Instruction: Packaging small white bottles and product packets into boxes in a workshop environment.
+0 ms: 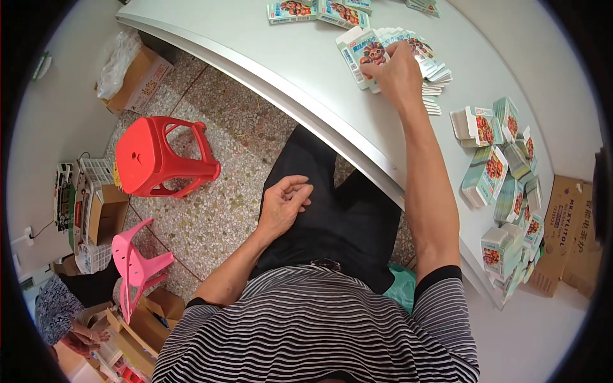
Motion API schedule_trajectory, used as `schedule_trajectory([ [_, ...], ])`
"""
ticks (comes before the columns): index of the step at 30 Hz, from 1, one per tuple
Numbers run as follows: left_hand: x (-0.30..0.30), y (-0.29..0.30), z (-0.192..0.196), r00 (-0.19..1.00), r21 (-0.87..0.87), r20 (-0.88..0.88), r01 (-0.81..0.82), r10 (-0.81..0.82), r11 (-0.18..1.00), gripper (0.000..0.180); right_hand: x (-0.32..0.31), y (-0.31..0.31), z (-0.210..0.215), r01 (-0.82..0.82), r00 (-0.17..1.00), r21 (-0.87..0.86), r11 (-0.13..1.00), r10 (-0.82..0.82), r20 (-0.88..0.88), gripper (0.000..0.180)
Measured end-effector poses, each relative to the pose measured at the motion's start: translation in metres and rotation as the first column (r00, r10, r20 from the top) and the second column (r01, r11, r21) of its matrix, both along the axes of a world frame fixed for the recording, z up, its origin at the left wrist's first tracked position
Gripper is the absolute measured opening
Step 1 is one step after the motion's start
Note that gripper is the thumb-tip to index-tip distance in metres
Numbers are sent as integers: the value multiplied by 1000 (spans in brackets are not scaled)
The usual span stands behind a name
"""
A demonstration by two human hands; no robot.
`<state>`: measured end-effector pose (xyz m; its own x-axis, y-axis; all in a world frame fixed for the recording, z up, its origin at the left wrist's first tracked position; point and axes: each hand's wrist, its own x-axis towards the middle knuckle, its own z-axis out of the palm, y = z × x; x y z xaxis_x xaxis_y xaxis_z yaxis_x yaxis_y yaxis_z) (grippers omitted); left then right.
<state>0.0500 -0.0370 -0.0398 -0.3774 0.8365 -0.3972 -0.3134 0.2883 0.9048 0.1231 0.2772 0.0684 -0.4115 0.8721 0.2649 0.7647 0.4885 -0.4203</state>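
Note:
At the table's far side my right hand grips a flattened card box, pale green and white with a cartoon figure on its front. The thumb lies at the left of the print and the fingers reach across to its right. Just beyond and under that hand, a fanned stack of similar flat boxes spreads over the tabletop. Over my lap hovers my left hand, its fingers loosely curled and apart, with nothing in them.
Bundles of flat boxes crowd the white table's right end; more printed boxes lie at its far edge. On the floor at left stand a red stool and a pink chair. Another person is at lower left beside cartons.

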Motion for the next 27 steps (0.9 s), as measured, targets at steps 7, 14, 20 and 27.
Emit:
schedule_trajectory([
  [7, -33, 13, 32, 971, 308, 172, -212, 165, 927, 57, 29, -99, 8, -456, 749, -570, 684, -51, -661, 28],
  [14, -47, 27, 67, 798, 466, 454, 166, -396, 869, 130, 60, -208, -58, -784, 616, -619, -45, -183, -766, 35],
  [20, -28, 25, 33, 673, 609, 546, 90, -499, 788, 37, 83, -238, -89, -910, 413, -301, -284, -663, -625, 48],
  [27, -9, 25, 22, 565, 755, 478, 128, -673, 644, 86, 86, -257, -101, -903, 410, -189, -386, -644, -645, 66],
])
